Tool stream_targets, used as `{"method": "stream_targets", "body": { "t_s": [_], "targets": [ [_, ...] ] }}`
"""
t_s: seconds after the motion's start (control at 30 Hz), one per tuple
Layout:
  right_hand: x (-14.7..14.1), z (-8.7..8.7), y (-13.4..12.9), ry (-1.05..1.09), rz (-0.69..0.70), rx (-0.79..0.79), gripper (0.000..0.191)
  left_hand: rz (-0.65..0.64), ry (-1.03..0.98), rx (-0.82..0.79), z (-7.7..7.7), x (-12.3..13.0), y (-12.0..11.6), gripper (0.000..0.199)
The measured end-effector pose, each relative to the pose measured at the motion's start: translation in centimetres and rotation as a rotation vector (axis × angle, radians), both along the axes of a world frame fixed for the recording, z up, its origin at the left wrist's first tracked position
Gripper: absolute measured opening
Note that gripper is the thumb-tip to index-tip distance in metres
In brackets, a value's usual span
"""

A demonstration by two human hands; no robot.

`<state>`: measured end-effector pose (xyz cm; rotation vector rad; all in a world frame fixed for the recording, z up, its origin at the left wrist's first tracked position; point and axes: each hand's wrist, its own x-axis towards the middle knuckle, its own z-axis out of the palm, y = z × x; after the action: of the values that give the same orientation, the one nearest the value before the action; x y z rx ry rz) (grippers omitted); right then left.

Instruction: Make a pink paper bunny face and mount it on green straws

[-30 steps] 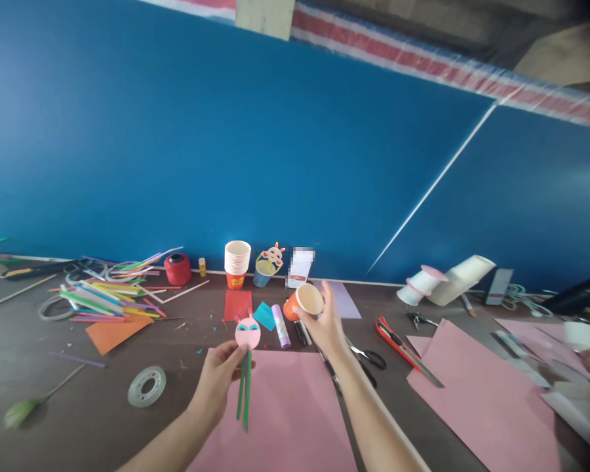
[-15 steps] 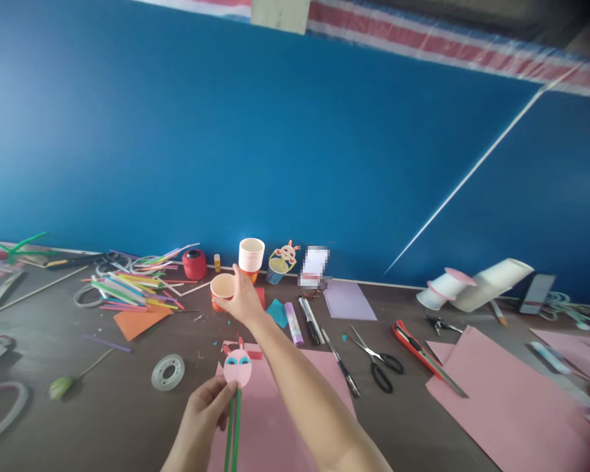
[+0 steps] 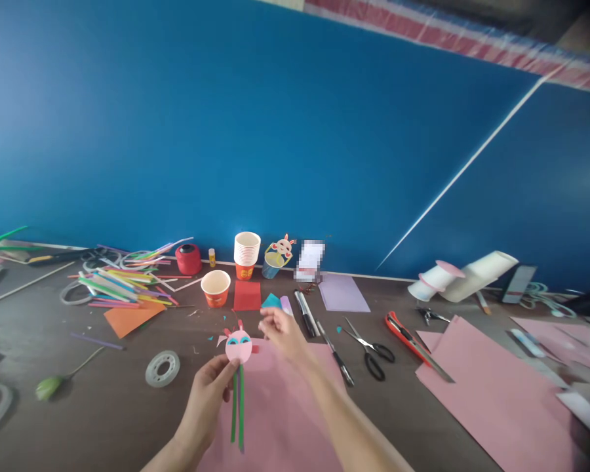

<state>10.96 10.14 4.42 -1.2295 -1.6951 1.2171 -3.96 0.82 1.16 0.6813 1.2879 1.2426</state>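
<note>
My left hand (image 3: 209,387) pinches a pink round paper animal face (image 3: 238,347) by its lower edge. The face has blue eyes, red-and-pink ears and two green strips (image 3: 241,410) hanging from it. My right hand (image 3: 285,333) hovers to the right of the face over the pink paper sheet (image 3: 285,419), its fingers loosely apart with nothing seen in them. A single paper cup (image 3: 216,288) stands upright beyond the left hand, with a red paper square (image 3: 247,295) to its right. Behind them rises a stack of paper cups (image 3: 246,254).
Scissors (image 3: 370,349), a red utility knife (image 3: 417,346) and markers (image 3: 306,313) lie to the right. A clear tape roll (image 3: 162,369) and a pile of coloured strips (image 3: 122,286) are on the left. A decorated cup (image 3: 273,263) stands near the blue wall (image 3: 295,144).
My right hand has let go of the single paper cup and drawn back toward the right and nearer to me. The left hand still holds the paper face. The view has shifted slightly.
</note>
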Motion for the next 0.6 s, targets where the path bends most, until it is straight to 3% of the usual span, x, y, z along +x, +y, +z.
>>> {"method": "stream_targets", "body": {
  "t_s": [0.1, 0.23, 0.43, 0.6],
  "targets": [
    [1.6, -0.9, -3.8, 0.151, 0.036, -0.253, 0.032, -0.053, 0.022, 0.015, -0.5, 0.7, 0.3, 0.028],
    [1.5, -1.7, -6.7, 0.245, 0.023, -0.324, 0.035, -0.132, 0.102, 0.038, -1.1, 1.5, 0.5, 0.028],
    [0.7, -3.1, -6.8, 0.243, -0.104, -0.255, 0.031, -0.218, 0.211, 0.106, -1.0, 1.7, 0.7, 0.024],
    [0.8, -3.8, -6.4, 0.274, -0.147, -0.301, 0.035, -0.3, 0.214, 0.181, -1.2, 1.6, 0.9, 0.02]
  ]
}}
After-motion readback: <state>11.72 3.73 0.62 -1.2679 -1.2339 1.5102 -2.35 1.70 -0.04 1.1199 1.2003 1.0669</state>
